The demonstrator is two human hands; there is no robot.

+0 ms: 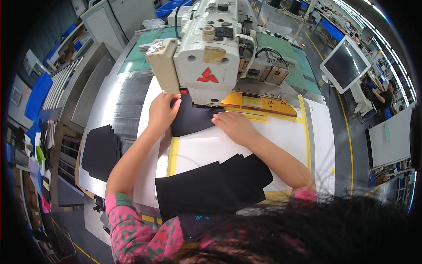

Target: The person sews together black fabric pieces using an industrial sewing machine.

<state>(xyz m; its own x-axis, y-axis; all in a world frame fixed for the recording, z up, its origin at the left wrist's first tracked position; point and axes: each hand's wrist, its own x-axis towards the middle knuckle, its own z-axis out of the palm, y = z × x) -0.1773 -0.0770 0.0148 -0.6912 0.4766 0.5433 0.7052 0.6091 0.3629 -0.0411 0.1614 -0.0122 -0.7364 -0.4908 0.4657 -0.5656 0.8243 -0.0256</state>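
A white sewing machine (206, 57) blocks our far side. The white board (283, 141) lies bare from our right hand (237, 127) to its yellow-taped right edge. Nearer us lies a large black stack (206, 185); leftward, a smaller stack (101, 152). Our left hand (162, 111) and right touch the dark piece (189, 122) by the machine; whether either pinches, we cannot tell.

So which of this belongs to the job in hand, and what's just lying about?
In the job, by the look of it:
- dark fabric piece, left hand and right hand at its edges
- sewing machine above it
- black stack in front, likely
- black stack at left, likely

Apparently just about:
- clear plastic bag
- blue crate behind
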